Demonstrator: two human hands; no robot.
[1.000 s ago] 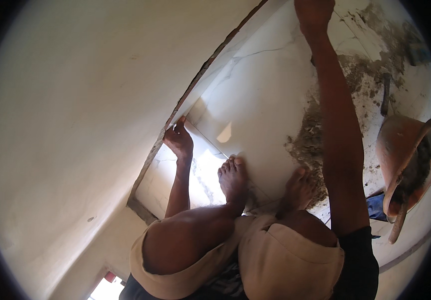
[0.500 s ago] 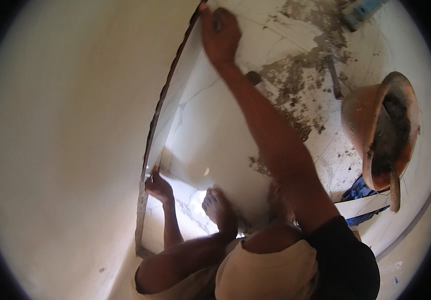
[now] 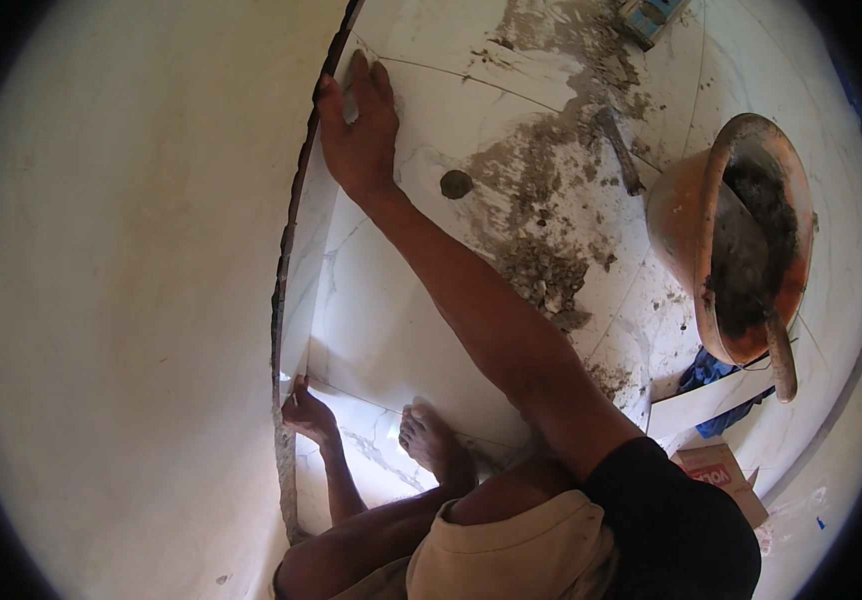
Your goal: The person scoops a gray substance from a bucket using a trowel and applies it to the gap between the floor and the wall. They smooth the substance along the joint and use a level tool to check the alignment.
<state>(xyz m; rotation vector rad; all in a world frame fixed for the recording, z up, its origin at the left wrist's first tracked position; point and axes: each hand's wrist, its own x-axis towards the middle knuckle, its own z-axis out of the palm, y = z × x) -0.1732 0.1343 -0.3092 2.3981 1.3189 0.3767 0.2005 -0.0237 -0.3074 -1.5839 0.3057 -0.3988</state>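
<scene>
A long narrow white marble strip point(image 3: 303, 250) stands on edge along the foot of the pale wall point(image 3: 121, 300), with a rough dark mortar line behind it. My right hand point(image 3: 359, 125) reaches far out and grips the strip's far end, thumb toward the wall and fingers over its edge. My left hand point(image 3: 306, 415) pinches the near end of the strip, close to my bare foot point(image 3: 433, 445). I am squatting on white marble floor tiles point(image 3: 401, 320), my knees at the lower edge.
Grey mortar smears point(image 3: 541, 200) cover the floor to the right. An orange pan point(image 3: 681, 210) holds wet mortar and a trowel handle point(image 3: 781, 360). A hammer-like tool point(image 3: 619, 150) lies nearby. A tile offcut, blue cloth point(image 3: 711, 372) and cardboard box point(image 3: 716, 470) sit lower right.
The view has swung, bringing the far end of the strip and the orange pan further into view. Both hands stay at the two ends of the strip against the wall.
</scene>
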